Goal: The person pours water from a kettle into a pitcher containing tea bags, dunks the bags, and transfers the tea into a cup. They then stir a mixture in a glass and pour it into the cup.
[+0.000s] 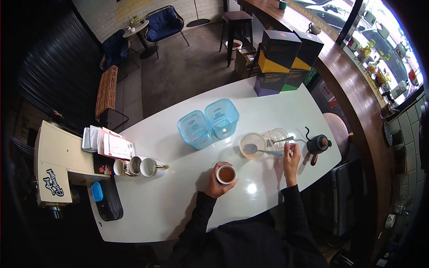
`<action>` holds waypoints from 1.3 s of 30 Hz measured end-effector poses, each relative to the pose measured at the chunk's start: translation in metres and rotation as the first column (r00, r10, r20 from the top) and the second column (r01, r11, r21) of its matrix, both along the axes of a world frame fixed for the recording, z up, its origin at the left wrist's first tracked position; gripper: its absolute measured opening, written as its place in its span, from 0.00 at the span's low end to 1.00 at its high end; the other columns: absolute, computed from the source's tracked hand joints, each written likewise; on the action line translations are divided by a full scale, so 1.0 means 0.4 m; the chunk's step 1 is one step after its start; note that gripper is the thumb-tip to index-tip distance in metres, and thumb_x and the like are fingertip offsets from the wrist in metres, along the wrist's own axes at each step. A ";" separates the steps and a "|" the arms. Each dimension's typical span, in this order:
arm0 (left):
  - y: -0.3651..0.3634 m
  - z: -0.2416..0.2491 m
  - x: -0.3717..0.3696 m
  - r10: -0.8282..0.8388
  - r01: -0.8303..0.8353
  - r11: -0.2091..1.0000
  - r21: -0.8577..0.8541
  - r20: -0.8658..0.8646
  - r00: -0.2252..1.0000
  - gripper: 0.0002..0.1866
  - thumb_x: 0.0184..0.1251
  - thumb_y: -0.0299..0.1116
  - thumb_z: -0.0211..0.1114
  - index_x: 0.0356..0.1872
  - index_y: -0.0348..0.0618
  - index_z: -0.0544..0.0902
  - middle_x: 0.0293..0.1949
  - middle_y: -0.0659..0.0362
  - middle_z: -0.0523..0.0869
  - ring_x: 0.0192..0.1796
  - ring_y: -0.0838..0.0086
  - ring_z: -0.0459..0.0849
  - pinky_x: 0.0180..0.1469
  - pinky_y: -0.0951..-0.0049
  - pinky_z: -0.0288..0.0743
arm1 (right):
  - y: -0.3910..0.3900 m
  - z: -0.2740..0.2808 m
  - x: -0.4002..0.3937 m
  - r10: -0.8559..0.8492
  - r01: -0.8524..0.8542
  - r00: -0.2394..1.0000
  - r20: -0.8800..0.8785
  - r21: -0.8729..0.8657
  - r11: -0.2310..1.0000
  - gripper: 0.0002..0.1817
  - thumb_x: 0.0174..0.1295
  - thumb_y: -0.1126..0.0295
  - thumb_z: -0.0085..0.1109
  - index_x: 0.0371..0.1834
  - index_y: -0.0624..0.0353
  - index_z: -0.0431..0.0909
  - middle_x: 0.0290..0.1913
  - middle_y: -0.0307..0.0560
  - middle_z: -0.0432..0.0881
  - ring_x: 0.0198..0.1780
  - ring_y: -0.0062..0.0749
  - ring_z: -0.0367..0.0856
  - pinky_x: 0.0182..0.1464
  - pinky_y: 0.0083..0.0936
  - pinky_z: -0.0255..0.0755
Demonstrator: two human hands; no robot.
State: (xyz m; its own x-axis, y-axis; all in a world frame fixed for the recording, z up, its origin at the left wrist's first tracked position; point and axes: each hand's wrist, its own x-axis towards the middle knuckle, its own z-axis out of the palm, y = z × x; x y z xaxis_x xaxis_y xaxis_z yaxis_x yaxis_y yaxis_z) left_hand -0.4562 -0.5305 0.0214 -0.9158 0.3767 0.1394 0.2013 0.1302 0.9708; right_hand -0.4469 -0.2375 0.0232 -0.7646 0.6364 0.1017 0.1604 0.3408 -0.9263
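Note:
My left hand (pixel 216 182) is closed around a small white cup (pixel 234 176) holding brown liquid, just above the table. My right hand (pixel 291 161) has its fingers curled at the handle end of a metal spoon (pixel 251 149); the exact grip is hard to make out. The spoon's bowl lies over a round clear container (pixel 243 142). Beside it is a clear glass dish (pixel 281 132) with a second spoon (pixel 286 140) in it, its handle reaching close to my right fingers. A dark gooseneck kettle (pixel 318 144) with a wooden handle stands right of that hand.
Two blue translucent containers (pixel 195 129) stand at mid-table on the white table (pixel 170 201). Several white mugs (pixel 148 167), papers (pixel 118 146) and a black tray (pixel 111 205) are at left. Dark boxes (pixel 278 51) are stacked at the far right corner.

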 end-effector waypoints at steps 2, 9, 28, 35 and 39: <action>0.002 0.009 -0.001 0.007 -0.007 1.000 -0.009 -0.006 1.000 0.29 0.48 0.28 0.78 0.52 0.42 0.73 0.47 0.58 0.81 0.49 0.71 0.82 0.53 0.70 0.76 | 0.012 -0.021 0.000 0.013 -0.014 1.000 0.025 0.049 0.999 0.19 0.70 0.59 0.59 0.44 0.69 0.74 0.42 0.52 0.78 0.44 0.34 0.77 0.47 0.30 0.73; 0.004 0.010 -0.005 -0.006 0.006 1.000 0.015 -0.017 1.000 0.29 0.48 0.28 0.79 0.52 0.42 0.74 0.48 0.58 0.81 0.50 0.71 0.81 0.54 0.68 0.76 | -0.038 0.111 0.048 -0.025 0.090 0.989 -0.145 0.456 0.885 0.18 0.62 0.73 0.60 0.54 0.66 0.72 0.52 0.58 0.72 0.51 0.44 0.75 0.49 0.35 0.71; -0.168 0.028 -0.030 0.208 -0.215 0.972 -0.094 -0.079 0.975 0.33 0.43 0.24 0.81 0.54 0.39 0.75 0.50 0.56 0.83 0.48 0.73 0.83 0.51 0.71 0.78 | -0.185 0.065 0.023 0.449 -0.449 0.889 -0.095 0.013 0.893 0.55 0.46 0.76 0.78 0.76 0.64 0.50 0.67 0.54 0.70 0.26 0.19 0.77 0.28 0.16 0.75; -0.236 -0.005 -0.049 0.341 -0.349 0.935 -0.065 -0.114 0.933 0.43 0.40 0.28 0.83 0.61 0.38 0.69 0.53 0.51 0.81 0.57 0.67 0.80 0.61 0.64 0.74 | -0.213 0.059 -0.016 0.377 -0.375 0.926 -0.025 0.061 0.925 0.60 0.44 0.73 0.81 0.77 0.62 0.47 0.62 0.51 0.74 0.25 0.16 0.75 0.24 0.14 0.69; -0.243 0.023 -0.054 0.377 -0.384 0.919 -0.088 -0.080 0.923 0.45 0.39 0.29 0.84 0.62 0.38 0.68 0.54 0.51 0.80 0.59 0.66 0.79 0.61 0.63 0.74 | -0.217 0.025 -0.034 0.390 -0.393 0.919 -0.057 -0.060 0.918 0.58 0.44 0.73 0.81 0.76 0.63 0.48 0.61 0.51 0.73 0.36 0.20 0.81 0.31 0.16 0.77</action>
State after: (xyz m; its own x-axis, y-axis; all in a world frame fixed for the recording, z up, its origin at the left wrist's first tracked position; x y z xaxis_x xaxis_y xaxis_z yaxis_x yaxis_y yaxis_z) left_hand -0.4780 -0.6277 0.0307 -0.9838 0.0162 0.1783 0.1747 0.3041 0.9365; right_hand -0.4605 -0.3243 0.0332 -0.9498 0.2939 0.1067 -0.0131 0.3035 -0.9527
